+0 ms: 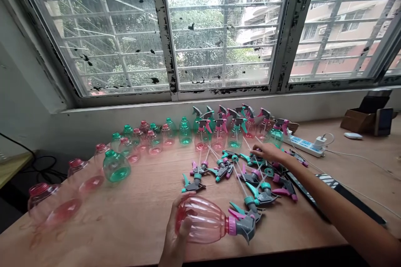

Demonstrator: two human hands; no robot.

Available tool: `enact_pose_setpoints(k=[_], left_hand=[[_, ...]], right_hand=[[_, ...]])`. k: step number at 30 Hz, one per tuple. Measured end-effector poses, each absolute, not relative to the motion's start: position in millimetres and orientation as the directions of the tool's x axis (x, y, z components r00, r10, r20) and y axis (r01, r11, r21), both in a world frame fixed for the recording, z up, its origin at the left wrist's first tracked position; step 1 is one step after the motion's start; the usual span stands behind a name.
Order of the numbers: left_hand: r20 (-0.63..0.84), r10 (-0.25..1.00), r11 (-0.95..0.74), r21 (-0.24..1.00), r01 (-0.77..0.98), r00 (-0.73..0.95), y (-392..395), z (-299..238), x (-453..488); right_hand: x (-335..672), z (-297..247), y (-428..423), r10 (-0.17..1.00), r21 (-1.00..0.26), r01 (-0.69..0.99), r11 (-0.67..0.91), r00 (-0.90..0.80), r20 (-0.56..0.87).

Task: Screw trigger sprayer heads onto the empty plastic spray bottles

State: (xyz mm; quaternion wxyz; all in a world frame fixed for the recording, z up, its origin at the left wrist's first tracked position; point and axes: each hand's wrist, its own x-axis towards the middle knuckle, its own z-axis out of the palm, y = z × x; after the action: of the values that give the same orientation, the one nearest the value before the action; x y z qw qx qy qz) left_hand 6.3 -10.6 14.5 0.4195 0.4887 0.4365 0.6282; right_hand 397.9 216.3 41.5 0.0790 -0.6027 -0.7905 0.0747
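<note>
Along the left side of the wooden bench (140,225), open-necked, round-bellied bottles of translucent pink and green plastic (117,171) stand in a curving line from the near left corner toward the window. Right of them, at the near edge, the left hand (179,229) has its grip curled about the base of a ribbed, clear pink plastic bottle (205,221), firmly holding it on its side. That bottle's long axis runs left to right, nearly level, so its neck points away from the left grip; whether it touches the bench I cannot tell. At its right end a grey plastic spray head with a pink collar (246,227) sits on the neck, nozzle turned to the near side. Beyond the bottle, far and to the right, loose grey, teal and pink spray heads (265,195) lie scattered with thin white tubes, in front of upright bottles already fitted with spray heads (234,137). Over the far part of this scatter the right hand (265,151) reaches, fingers bent downward; whether its grip holds anything I cannot tell. The key relation, as I judge it: the left hand has the base, while the collared end faces right, on the right hand's side but well nearer the bench's front edge. Farther right lies a white power strip (305,146).
</note>
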Motion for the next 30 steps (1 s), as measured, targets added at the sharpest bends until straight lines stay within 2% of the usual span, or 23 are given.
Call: enact_pose_setpoints(k=[7, 14, 20, 23, 25, 27, 28, 30], left_hand=[[0.259, 0.951, -0.275, 0.958, -0.081, -0.167, -10, 14, 5], [0.250, 0.954, -0.265, 0.961, -0.075, -0.167, -11, 16, 6], [0.222, 0.957, -0.251, 0.956, -0.151, -0.186, -8, 15, 5], [0.158, 0.971, -0.202, 0.944, -0.261, -0.180, -7, 14, 4], [0.105, 0.977, -0.164, 0.924, -0.345, -0.183, -7, 14, 5], [0.048, 0.981, -0.126, 0.896, -0.426, -0.188, -6, 12, 6], [0.011, 0.983, -0.095, 0.886, -0.454, -0.183, -5, 11, 6], [-0.084, 0.977, -0.023, 0.870, -0.493, -0.194, -3, 9, 5]], right_hand=[[391, 57, 201, 0.906, -0.287, 0.865, 0.411, -0.422, 0.027], [388, 69, 184, 0.858, -0.441, 0.757, 0.483, -0.510, 0.065], [367, 88, 150, 0.849, -0.500, 0.686, 0.528, -0.445, 0.286], [332, 102, 98, 0.758, -0.526, 0.563, 0.638, -0.578, 0.302], [306, 114, 59, 0.597, -0.568, 0.387, 0.726, -0.766, 0.241], [285, 126, 27, 0.461, -0.543, 0.261, 0.798, -0.845, 0.271], [277, 131, 15, 0.425, -0.534, 0.232, 0.813, -0.864, 0.271], [267, 134, 0, 0.436, -0.527, 0.259, 0.810, -0.866, 0.244]])
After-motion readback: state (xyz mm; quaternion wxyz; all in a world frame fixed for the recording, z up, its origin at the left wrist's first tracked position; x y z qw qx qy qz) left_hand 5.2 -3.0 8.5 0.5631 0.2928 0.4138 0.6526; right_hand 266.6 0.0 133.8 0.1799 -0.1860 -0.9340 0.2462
